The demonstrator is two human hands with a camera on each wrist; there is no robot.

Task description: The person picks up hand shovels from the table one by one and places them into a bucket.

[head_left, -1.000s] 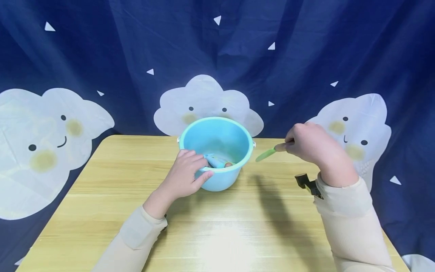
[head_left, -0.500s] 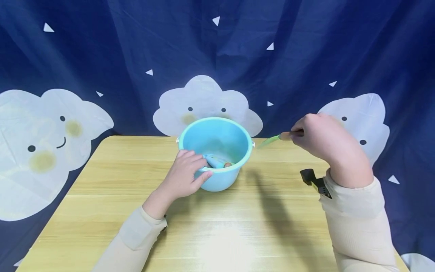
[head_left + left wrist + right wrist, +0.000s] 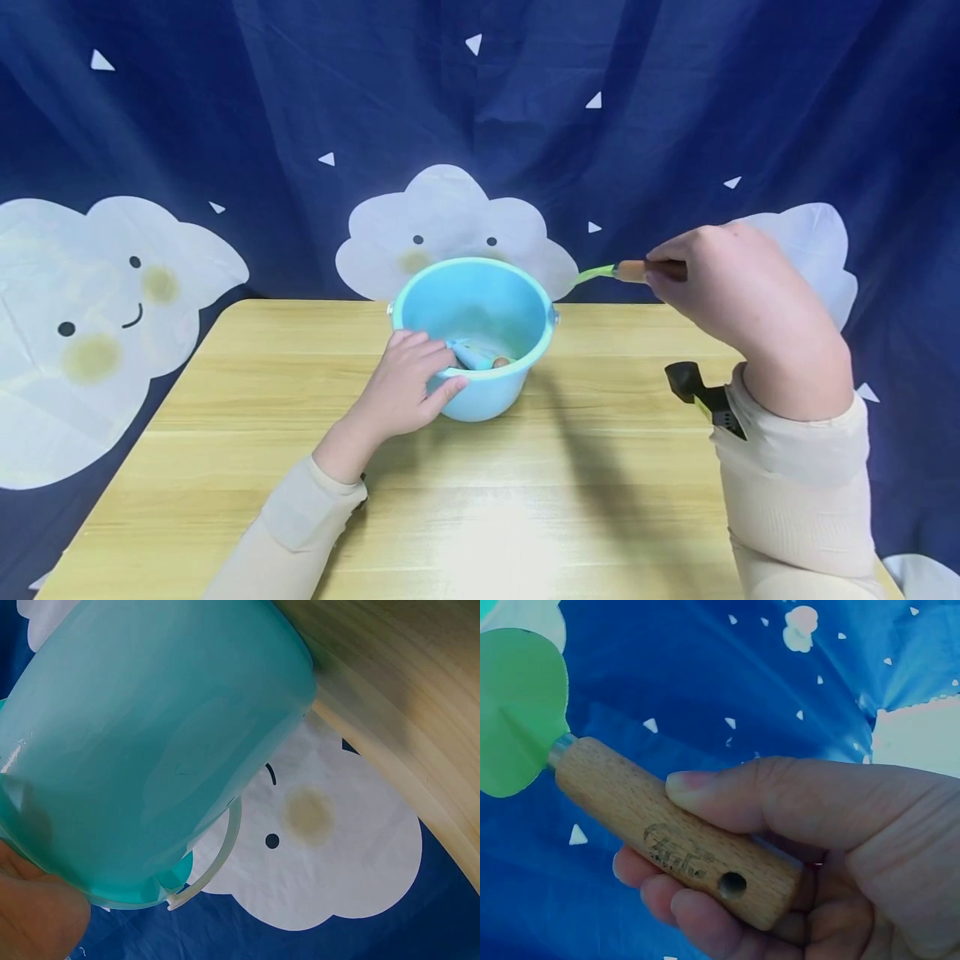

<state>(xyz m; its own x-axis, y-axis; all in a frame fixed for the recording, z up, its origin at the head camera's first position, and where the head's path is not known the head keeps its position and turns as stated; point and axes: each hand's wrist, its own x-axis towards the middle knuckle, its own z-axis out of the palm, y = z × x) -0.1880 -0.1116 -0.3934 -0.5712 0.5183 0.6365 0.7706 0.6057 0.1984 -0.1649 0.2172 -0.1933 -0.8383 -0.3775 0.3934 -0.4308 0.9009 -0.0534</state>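
Note:
A light blue bucket [image 3: 480, 398] stands upright near the back of the table. My left hand [image 3: 393, 387] grips its near rim, thumb outside and fingers over the edge; the left wrist view shows the bucket's wall [image 3: 172, 742] close up. Inside lies a light blue item [image 3: 472, 357] with a wooden end beside it, partly hidden by the rim and fingers. To the right, my right hand [image 3: 738, 292] holds a small garden trowel by its wooden handle [image 3: 667, 825], thumb above and fingers curled below. Its green blade [image 3: 517, 712] points left, in the air.
The wooden table [image 3: 465, 500] ends at a dark blue curtain [image 3: 480, 92] printed with white clouds and triangles. A pale bucket handle [image 3: 221, 859] hangs at the bucket's side. A black camera mount [image 3: 705, 400] sits on the right wrist.
My right hand has risen and moved right with the trowel, lifting the blade from beside the bucket to above the table's back edge. The left hand keeps its grip on the rim.

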